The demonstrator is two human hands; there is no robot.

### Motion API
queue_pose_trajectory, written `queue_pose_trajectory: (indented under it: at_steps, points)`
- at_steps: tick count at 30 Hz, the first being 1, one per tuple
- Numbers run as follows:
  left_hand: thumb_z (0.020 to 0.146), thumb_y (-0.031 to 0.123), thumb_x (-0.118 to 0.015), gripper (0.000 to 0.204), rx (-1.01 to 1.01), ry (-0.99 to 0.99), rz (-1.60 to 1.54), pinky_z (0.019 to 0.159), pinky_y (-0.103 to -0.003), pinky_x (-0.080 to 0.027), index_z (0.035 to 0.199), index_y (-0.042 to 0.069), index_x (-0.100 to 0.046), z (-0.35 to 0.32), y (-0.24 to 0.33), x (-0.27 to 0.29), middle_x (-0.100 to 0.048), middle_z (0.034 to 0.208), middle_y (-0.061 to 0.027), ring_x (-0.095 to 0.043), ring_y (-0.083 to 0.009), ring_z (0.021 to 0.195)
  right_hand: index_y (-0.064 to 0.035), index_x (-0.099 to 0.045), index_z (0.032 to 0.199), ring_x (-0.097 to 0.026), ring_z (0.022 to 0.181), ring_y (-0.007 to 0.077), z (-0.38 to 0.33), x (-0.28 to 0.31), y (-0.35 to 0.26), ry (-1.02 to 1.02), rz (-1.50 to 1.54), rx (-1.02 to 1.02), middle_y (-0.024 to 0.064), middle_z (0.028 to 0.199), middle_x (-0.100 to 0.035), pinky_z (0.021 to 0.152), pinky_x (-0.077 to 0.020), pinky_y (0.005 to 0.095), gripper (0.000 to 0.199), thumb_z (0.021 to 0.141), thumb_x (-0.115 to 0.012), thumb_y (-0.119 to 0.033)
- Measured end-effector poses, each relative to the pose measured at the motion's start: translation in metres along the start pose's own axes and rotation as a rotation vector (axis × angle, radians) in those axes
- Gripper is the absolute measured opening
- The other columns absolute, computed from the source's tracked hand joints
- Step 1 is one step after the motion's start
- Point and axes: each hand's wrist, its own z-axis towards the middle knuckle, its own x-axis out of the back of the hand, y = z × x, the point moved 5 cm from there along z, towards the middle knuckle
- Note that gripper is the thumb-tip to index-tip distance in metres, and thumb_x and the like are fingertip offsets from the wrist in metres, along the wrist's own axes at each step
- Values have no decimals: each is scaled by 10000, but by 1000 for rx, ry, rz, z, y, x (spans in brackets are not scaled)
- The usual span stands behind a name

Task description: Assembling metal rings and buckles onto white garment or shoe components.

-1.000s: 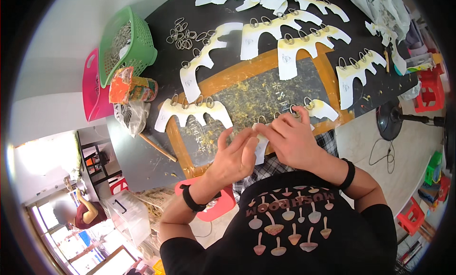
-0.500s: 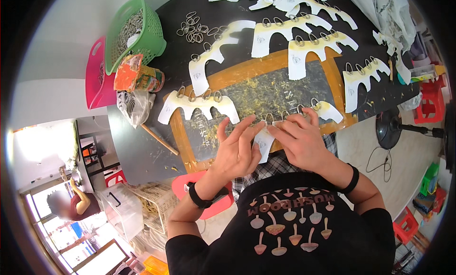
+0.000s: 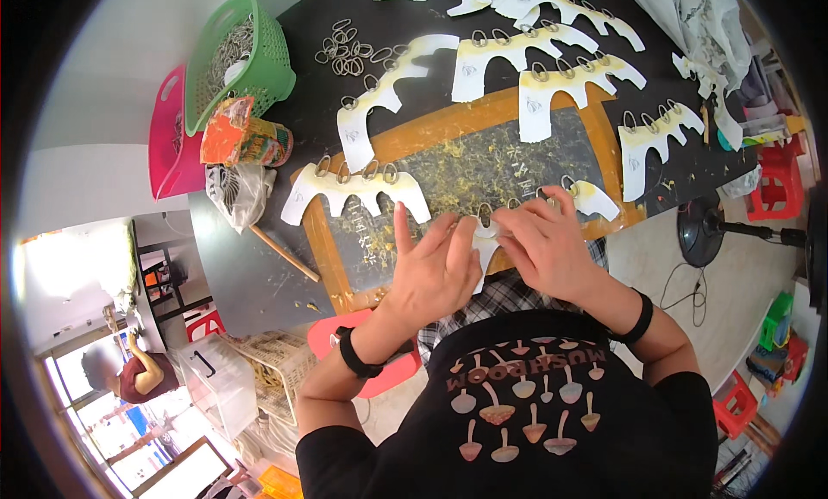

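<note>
Both hands work at the near edge of the table on a white scalloped piece (image 3: pixel 595 200) with yellowed edging and metal rings along its top. My left hand (image 3: pixel 431 273) pinches its left part, the index finger held out and the thumb and other fingertips drawn together. Across from it, my right hand (image 3: pixel 545 247) has bent fingers closed on the piece by a metal ring (image 3: pixel 484 213); the fingers cover much of its middle. Left of my left hand lies another ringed white piece (image 3: pixel 349 188). Several similar pieces (image 3: pixel 483 68) are spread farther back.
An orange-edged dark board (image 3: pixel 483 167) lies on the black table. Loose rings (image 3: pixel 345 49) form a pile near a green basket (image 3: pixel 280 72) and a pink basket (image 3: pixel 164 145). A stained can (image 3: pixel 274 144), a stick (image 3: pixel 289 253) and a plastic bag (image 3: pixel 246 197) stand left.
My fingers have shifted slightly on the white piece, and its left tab has turned and is more covered by my left hand. The whole view has drifted slightly.
</note>
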Motion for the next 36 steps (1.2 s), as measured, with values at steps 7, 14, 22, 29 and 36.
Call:
queue_pose_trajectory:
  at_steps: [7,14,22,29,36]
  points:
    - [798,162,-667,364,-57,-46,-34,1087,-697,-184,1138,50,-607,8,-5,5,-636,1065,-11,-557,-213,1096,-86,-643,982,-563,867,191,6,-1,2,-32,-85,108,1,859,-562,944,-343,483,240,747,-695,-92]
    - [769,181,-664,379,-55,-83,26,1123,-684,-87,1140,105,-671,-4,-1,2,-631,1134,-12,-542,-241,1150,-85,-667,953,-568,878,171,2,7,-7,-52,-240,245,-16,890,-605,928,-352,511,188,769,-682,-119]
    - [745,175,-666,438,56,37,-21,1135,-660,-60,1182,150,-671,-12,14,-8,-489,1196,-115,-481,-321,1211,-55,-698,1019,-602,755,202,14,19,11,170,286,-163,35,949,-697,724,-489,332,200,819,-706,-49]
    - [759,171,-651,444,115,76,56,1138,-646,-72,1202,153,-669,-21,18,-11,-476,1212,-130,-466,-325,1218,-40,-666,1087,-590,893,282,34,57,20,296,146,-109,101,1074,-630,767,-493,346,303,790,-725,-61]
    - [770,89,-643,379,188,246,-416,1117,-572,-254,1140,26,-693,-21,6,9,-613,1086,-158,-596,-316,1037,-99,-601,898,-546,1015,280,29,18,15,-153,126,33,46,922,-591,932,-349,445,146,807,-709,-136]
